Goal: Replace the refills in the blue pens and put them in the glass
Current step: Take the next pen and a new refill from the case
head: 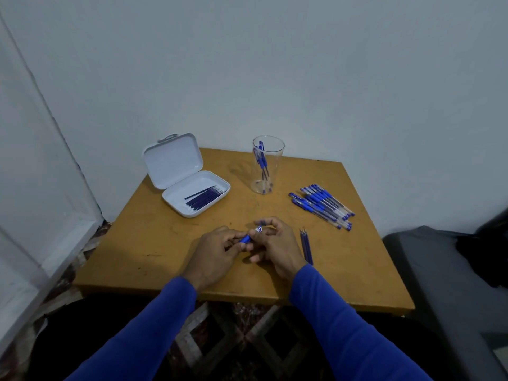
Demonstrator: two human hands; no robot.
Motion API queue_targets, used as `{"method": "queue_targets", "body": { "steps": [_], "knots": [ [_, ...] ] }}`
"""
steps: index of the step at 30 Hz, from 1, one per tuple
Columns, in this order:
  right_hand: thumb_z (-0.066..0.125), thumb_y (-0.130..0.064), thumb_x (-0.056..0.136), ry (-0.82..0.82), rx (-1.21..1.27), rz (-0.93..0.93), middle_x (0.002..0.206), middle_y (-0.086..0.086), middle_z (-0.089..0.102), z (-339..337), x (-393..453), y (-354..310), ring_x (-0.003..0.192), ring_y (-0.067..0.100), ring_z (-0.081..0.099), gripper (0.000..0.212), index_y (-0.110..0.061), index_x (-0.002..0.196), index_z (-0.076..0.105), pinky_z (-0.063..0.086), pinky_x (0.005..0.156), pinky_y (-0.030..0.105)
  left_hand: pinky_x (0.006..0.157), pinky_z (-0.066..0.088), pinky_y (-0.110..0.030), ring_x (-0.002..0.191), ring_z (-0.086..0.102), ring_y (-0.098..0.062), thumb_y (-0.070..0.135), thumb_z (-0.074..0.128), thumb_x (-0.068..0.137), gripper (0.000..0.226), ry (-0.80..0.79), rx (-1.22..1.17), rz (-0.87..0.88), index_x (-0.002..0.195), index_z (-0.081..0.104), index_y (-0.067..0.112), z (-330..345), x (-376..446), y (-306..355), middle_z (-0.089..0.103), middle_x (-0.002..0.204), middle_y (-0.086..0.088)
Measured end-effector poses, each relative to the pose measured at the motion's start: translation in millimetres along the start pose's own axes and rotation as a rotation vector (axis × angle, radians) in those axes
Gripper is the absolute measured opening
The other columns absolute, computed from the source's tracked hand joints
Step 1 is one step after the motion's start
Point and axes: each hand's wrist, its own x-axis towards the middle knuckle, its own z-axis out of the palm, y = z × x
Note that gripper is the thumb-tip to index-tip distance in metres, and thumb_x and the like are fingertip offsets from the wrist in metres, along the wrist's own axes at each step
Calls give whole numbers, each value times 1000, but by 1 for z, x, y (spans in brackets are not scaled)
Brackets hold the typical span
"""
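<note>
Item in hand: one blue pen [246, 238], held between your left hand [213, 253] and right hand [275, 244] just above the counter [154, 243]. Both sets of fingers are curled round it, left on the blue grip, right on the clear end.

Nearby: three loose refills [306, 246] beside your right wrist; a pile of pens [323, 206] at far right; the glass [267, 166] holding a few pens; an open white case [187, 180] of refills.

Risk: twisting over the counter may drop the small tip piece, or you could confuse loose refills with fresh ones.

Hidden: your fingers cover most of the pen; whether it is opened cannot be told.
</note>
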Motion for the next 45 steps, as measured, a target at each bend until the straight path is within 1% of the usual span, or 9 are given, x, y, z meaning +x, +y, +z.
{"method": "queue_targets", "body": {
  "steps": [4, 10, 13, 16, 22, 29, 34, 40, 45],
  "knots": [
    [69, -6, 94, -59, 20, 32, 93, 19, 74, -8, 0, 0, 71, 21, 70, 26, 2, 117, 61, 59, 51, 28, 71, 49, -15, 81, 60, -3, 22, 71, 93, 27, -2, 10, 11, 119, 73, 23, 3, -2, -2, 63, 91, 15],
    [69, -6, 93, -84, -6, 9, 84, 15, 75, -13, -2, -3, 71, 20, 71, 16, -2, 109, 64, 58, 49, 26, 67, 52, -26, 76, 59, -7, 29, 73, 91, 21, 24, 4, 37, 112, 75, 28, 2, -4, -1, 64, 84, 11],
    [69, -5, 93, -69, -20, -3, 84, 14, 75, -15, -2, -3, 70, 19, 70, 17, 0, 109, 65, 56, 48, 24, 64, 45, -20, 78, 59, -4, 30, 71, 92, 18, -4, 30, 55, 110, 75, 31, 1, 0, -2, 63, 84, 13],
    [68, -4, 93, -65, 0, -7, 85, 16, 75, -17, -2, -2, 70, 19, 70, 19, 2, 111, 65, 56, 48, 24, 67, 43, -15, 80, 58, -1, 30, 70, 93, 20, -15, 43, 45, 112, 75, 31, 3, 2, -2, 62, 86, 15],
    [66, 0, 93, -74, 6, -3, 83, 16, 75, -20, -1, 2, 69, 20, 72, 21, 6, 112, 62, 58, 52, 24, 68, 43, -13, 80, 59, -5, 21, 71, 93, 17, -29, -2, 59, 108, 77, 23, 5, 1, -6, 61, 84, 14],
    [64, 2, 94, -89, 29, 21, 87, 22, 73, -22, 4, 7, 71, 24, 72, 16, 5, 110, 62, 62, 61, 28, 72, 43, -15, 80, 58, -2, 20, 70, 94, 17, -104, -10, 43, 108, 77, 25, 3, 5, -10, 60, 84, 23],
    [61, 3, 95, -97, 31, 33, 88, 22, 74, -23, 4, 8, 71, 23, 73, 16, 5, 111, 61, 63, 64, 29, 73, 44, -19, 80, 58, -3, 20, 69, 94, 19, -142, -15, 39, 111, 76, 27, 1, 6, -11, 61, 85, 19],
    [60, 2, 96, -77, 73, 46, 87, 21, 73, -25, 4, 5, 70, 23, 73, 17, 6, 113, 61, 63, 63, 31, 73, 48, -25, 81, 58, -8, 19, 66, 96, 23, -155, -4, 77, 117, 74, 27, 0, 7, -11, 61, 87, 14],
    [64, 1, 95, -74, 68, 25, 87, 21, 72, -22, 2, 5, 70, 22, 71, 16, 2, 110, 62, 61, 54, 30, 70, 43, -20, 78, 57, -6, 21, 67, 96, 21, -136, 8, 86, 115, 75, 27, 2, 6, -11, 58, 84, 23]
  ]
}}
